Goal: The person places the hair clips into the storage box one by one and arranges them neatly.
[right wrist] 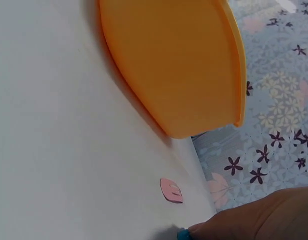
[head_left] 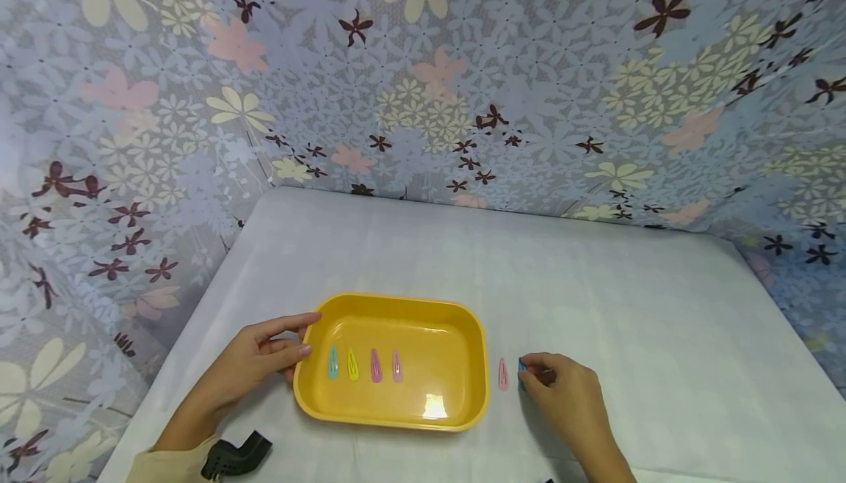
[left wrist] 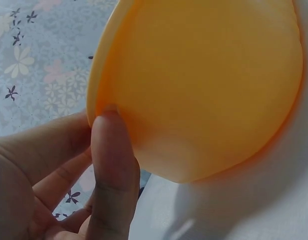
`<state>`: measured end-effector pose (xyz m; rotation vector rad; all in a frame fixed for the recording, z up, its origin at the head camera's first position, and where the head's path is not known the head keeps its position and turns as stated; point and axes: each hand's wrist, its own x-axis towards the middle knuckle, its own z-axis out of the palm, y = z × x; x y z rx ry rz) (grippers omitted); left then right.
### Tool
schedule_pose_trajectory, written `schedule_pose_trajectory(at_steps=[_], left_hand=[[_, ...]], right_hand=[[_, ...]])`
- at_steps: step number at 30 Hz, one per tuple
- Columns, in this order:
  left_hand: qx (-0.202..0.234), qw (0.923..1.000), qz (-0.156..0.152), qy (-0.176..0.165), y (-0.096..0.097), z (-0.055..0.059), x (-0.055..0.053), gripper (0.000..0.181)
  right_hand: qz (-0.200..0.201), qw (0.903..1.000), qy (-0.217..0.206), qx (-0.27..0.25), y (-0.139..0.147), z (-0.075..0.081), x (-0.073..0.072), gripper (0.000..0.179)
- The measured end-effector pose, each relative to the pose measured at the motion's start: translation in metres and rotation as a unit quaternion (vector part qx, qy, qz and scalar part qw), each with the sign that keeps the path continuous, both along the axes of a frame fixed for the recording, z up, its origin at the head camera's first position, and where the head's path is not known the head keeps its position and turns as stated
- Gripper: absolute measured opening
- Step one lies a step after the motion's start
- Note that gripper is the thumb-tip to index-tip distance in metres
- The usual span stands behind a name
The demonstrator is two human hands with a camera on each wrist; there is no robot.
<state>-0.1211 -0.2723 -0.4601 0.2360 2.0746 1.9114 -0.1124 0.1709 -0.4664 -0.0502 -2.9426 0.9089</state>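
On the white cloth stands a yellow tray [head_left: 390,424]. My left hand [head_left: 264,354] grips its left end; in the left wrist view the thumb [left wrist: 114,150] lies against the tray's outer wall. Inside, four snap hair clips lie in a row: a teal clip [head_left: 333,362], a yellow clip [head_left: 353,365], a magenta clip [head_left: 376,365] and a pink clip [head_left: 397,365]. Right of the tray, my right hand [head_left: 568,395] pinches a blue hair clip [head_left: 521,373] at the cloth, its fingers covering part of it. Beside it lies another pink clip [head_left: 503,374].
White cloth [head_left: 661,321] covers the table, with flowered fabric [head_left: 423,101] hanging behind and at the sides. A black curved object [head_left: 236,456] sits at my left wrist, by a beige sleeve [head_left: 172,465].
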Motion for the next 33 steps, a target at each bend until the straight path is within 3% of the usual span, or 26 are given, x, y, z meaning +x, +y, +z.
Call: schedule_pose_trajectory(at_steps=[10,33], left_hand=[[-0.005,0.9999,0.011,-0.01,0.0019,0.0015,-0.0004,0.055],[0.001,1.0,0.003,-0.008,0.0002,0.0005,0.0006,0.056]], right_hand=[[-0.007,1.0,-0.002,-0.005,-0.0024,-0.0005,0.0004,0.013],[-0.021,0.9997,0.0,-0.015,-0.0067,-0.0007,0.0024,0.012]])
